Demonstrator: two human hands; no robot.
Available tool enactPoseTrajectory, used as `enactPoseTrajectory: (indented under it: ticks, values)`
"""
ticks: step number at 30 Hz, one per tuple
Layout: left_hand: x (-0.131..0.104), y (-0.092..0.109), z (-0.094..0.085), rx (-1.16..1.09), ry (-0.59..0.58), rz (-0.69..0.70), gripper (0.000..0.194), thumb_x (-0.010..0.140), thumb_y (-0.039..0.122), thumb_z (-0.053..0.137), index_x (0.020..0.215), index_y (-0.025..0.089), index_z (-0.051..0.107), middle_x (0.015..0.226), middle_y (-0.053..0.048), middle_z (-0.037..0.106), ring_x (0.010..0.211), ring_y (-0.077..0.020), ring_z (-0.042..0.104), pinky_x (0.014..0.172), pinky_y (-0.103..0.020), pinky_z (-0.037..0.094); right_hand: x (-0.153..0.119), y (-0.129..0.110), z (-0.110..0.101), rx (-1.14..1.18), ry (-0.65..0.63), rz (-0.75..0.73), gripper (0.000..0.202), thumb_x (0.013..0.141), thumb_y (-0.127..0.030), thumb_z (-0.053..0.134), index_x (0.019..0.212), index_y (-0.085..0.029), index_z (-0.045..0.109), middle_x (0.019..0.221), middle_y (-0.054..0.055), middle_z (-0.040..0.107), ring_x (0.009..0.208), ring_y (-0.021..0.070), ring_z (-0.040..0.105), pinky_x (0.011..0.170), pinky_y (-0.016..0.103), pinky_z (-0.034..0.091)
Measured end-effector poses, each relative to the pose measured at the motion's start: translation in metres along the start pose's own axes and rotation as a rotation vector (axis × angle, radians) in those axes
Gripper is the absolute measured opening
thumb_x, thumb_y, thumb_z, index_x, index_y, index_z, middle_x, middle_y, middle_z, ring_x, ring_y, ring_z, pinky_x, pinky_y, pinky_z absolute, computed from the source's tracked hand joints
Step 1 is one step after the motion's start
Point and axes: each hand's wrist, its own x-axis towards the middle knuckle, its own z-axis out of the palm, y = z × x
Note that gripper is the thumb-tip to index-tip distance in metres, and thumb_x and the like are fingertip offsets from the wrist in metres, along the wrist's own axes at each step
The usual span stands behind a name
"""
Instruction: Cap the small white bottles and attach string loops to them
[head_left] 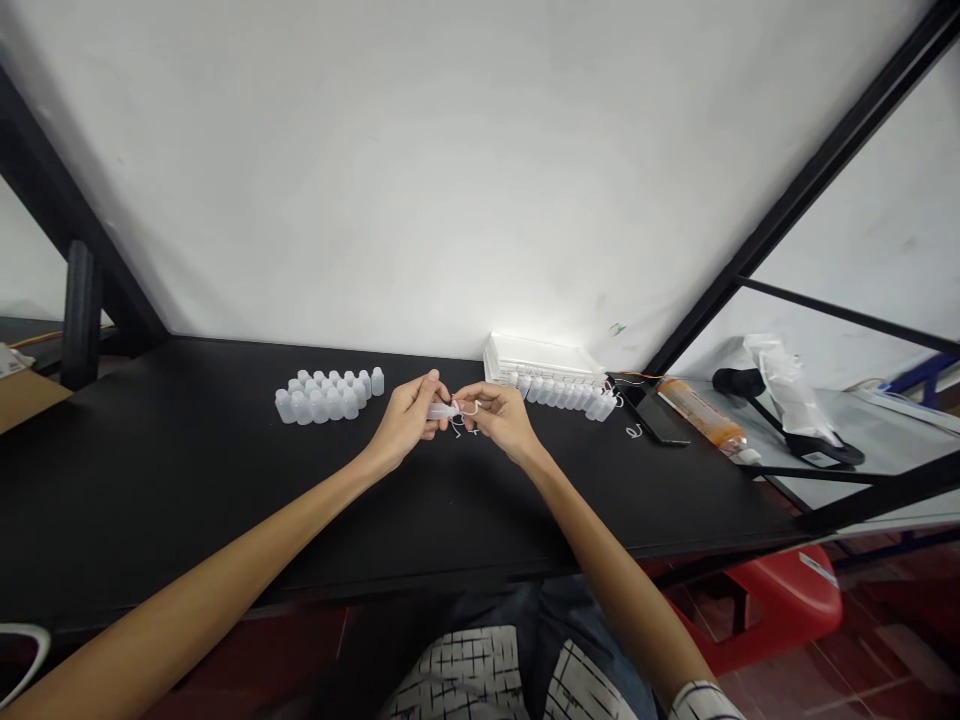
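A small translucent plastic bottle (pixel 441 411) lies sideways in my left hand (pixel 407 418), its neck pointing right. My right hand (pixel 498 414) pinches a thin white string (pixel 471 408) at the bottle's neck, and loose string ends dangle below. Whether the string is knotted there I cannot tell. To the left, several similar bottles (pixel 322 400) stand upright in rows on the black table (pixel 450 510). On the right, another row of bottles (pixel 562 392) has white string at some of the necks.
Behind the right row lies a stack of white sheets or packs (pixel 540 355). A black phone-like slab (pixel 660 418), a loose curl of string (pixel 634 431) and an orange-labelled clear bottle (pixel 705 415) are farther right. A red plastic stool (pixel 787 600) stands below the table.
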Motion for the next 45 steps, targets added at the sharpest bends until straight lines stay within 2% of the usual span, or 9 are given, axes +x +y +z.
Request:
enactPoseTrajectory:
  ticks: [5, 11, 13, 21, 26, 29, 34, 41, 45]
  values:
    - [-0.001, -0.001, 0.0, -0.007, 0.026, 0.016, 0.048, 0.087, 0.064, 0.051, 0.077, 0.017, 0.053, 0.05, 0.002, 0.052, 0.037, -0.0053, 0.037, 0.037, -0.016, 0.025, -0.001, -0.001, -0.001, -0.035, 0.011, -0.016, 0.032, 0.071, -0.046, 0.077, 0.082, -0.016, 0.071, 0.061, -0.001, 0.061, 0.049, 0.0093, 0.052, 0.043, 0.021, 0.037]
    - [-0.002, -0.006, 0.001, 0.025, 0.071, 0.042, 0.049, 0.09, 0.063, 0.048, 0.077, 0.016, 0.054, 0.051, 0.002, 0.052, 0.038, -0.0057, 0.039, 0.037, -0.016, 0.027, -0.004, 0.005, -0.003, -0.171, -0.04, -0.109, 0.026, 0.082, -0.041, 0.067, 0.089, -0.017, 0.075, 0.077, 0.004, 0.065, 0.055, 0.0105, 0.059, 0.045, 0.022, 0.04]
    - [-0.003, -0.006, 0.001, 0.02, 0.091, 0.049, 0.049, 0.09, 0.063, 0.048, 0.079, 0.016, 0.054, 0.051, 0.002, 0.053, 0.038, -0.0057, 0.039, 0.037, -0.016, 0.027, -0.006, 0.005, -0.004, -0.214, -0.047, -0.127, 0.027, 0.085, -0.039, 0.063, 0.094, -0.017, 0.076, 0.076, 0.004, 0.063, 0.057, 0.0104, 0.058, 0.045, 0.022, 0.04]
    - [-0.003, -0.005, 0.001, -0.021, 0.096, 0.096, 0.046, 0.091, 0.063, 0.044, 0.084, 0.018, 0.054, 0.05, 0.002, 0.054, 0.034, -0.0071, 0.036, 0.034, -0.018, 0.024, -0.011, -0.013, -0.003, -0.078, -0.168, -0.021, 0.038, 0.083, -0.048, 0.066, 0.101, -0.016, 0.076, 0.078, 0.005, 0.067, 0.057, 0.0122, 0.061, 0.042, 0.021, 0.045]
    - [-0.007, -0.003, 0.001, 0.211, 0.112, 0.198, 0.048, 0.095, 0.061, 0.035, 0.084, 0.018, 0.055, 0.054, 0.001, 0.056, 0.039, -0.0097, 0.044, 0.04, -0.022, 0.033, -0.011, -0.016, -0.005, 0.0, -0.154, 0.023, 0.043, 0.084, -0.054, 0.063, 0.092, -0.014, 0.076, 0.078, 0.008, 0.071, 0.057, 0.0144, 0.066, 0.042, 0.022, 0.048]
    - [-0.011, -0.002, 0.001, 0.44, 0.147, 0.284, 0.047, 0.098, 0.056, 0.03, 0.082, 0.019, 0.056, 0.056, 0.001, 0.056, 0.047, -0.0124, 0.051, 0.05, -0.024, 0.039, -0.011, -0.015, -0.006, 0.0, -0.154, 0.033, 0.034, 0.079, -0.047, 0.072, 0.086, -0.014, 0.076, 0.074, 0.007, 0.071, 0.059, 0.0175, 0.07, 0.044, 0.023, 0.051]
    - [-0.014, -0.003, 0.0, 0.701, 0.216, 0.369, 0.041, 0.101, 0.042, 0.026, 0.085, 0.02, 0.056, 0.059, 0.001, 0.055, 0.052, -0.014, 0.052, 0.058, -0.026, 0.037, -0.012, -0.015, -0.006, 0.024, -0.156, 0.053, 0.026, 0.072, -0.035, 0.08, 0.088, -0.015, 0.077, 0.072, 0.006, 0.072, 0.065, 0.0191, 0.071, 0.05, 0.026, 0.055]
    - [-0.014, -0.004, 0.001, 0.759, 0.189, 0.418, 0.036, 0.101, 0.038, 0.026, 0.086, 0.021, 0.054, 0.057, 0.003, 0.052, 0.052, -0.0141, 0.051, 0.058, -0.025, 0.035, -0.011, -0.01, -0.003, -0.006, -0.162, 0.037, 0.034, 0.068, -0.041, 0.082, 0.09, -0.015, 0.077, 0.068, 0.004, 0.071, 0.061, 0.0172, 0.069, 0.052, 0.028, 0.056]
    - [-0.013, -0.002, 0.0, 0.742, 0.176, 0.423, 0.035, 0.101, 0.036, 0.027, 0.085, 0.021, 0.054, 0.057, 0.003, 0.052, 0.051, -0.0136, 0.051, 0.057, -0.025, 0.034, -0.011, -0.01, 0.0, -0.008, -0.153, 0.019, 0.033, 0.071, -0.041, 0.08, 0.09, -0.015, 0.076, 0.068, 0.004, 0.071, 0.061, 0.017, 0.068, 0.053, 0.028, 0.057]
